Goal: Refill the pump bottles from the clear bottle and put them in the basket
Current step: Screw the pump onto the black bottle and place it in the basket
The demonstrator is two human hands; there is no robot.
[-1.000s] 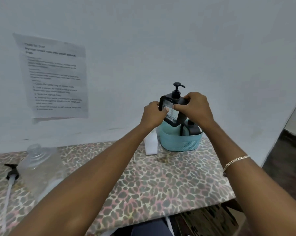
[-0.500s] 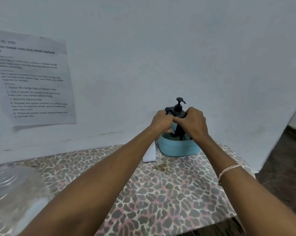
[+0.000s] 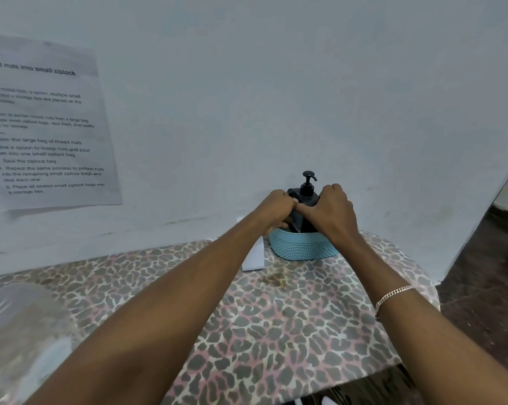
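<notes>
I see both arms stretched far. Left hand [image 3: 277,208] and right hand [image 3: 335,213], knuckles up, grip the black pump bottle [image 3: 306,190], its base inside the blue basket [image 3: 303,249].

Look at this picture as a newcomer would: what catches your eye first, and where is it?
The left hand and the right hand grip a black pump bottle set in a light blue basket by the wall, right of centre. The leopard-print tablecloth fills the foreground, and a printed sheet hangs at upper left.
</notes>
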